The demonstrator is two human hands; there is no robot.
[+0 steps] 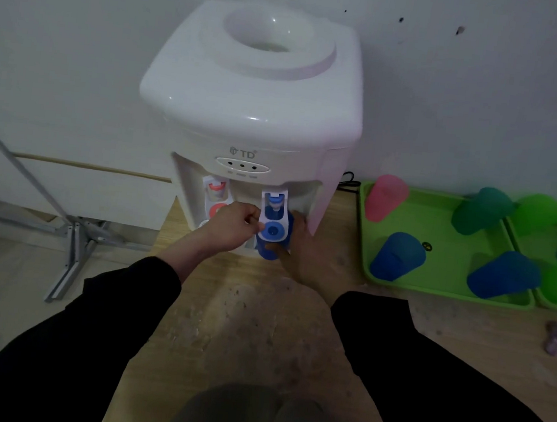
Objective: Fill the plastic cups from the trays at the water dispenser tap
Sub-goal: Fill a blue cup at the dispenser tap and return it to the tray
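Note:
A white water dispenser stands on the wooden floor against the wall. It has a red tap on the left and a blue tap on the right. My left hand grips the blue tap's lever from the left. My right hand holds a blue plastic cup under that tap; the tap hides most of the cup. To the right a green tray carries upside-down cups: a pink cup, two blue cups and a dark green cup.
A second green tray at the far right holds more overturned cups. A metal stand's legs rest on the floor to the left of the dispenser. A small purple object lies on the floor below the trays.

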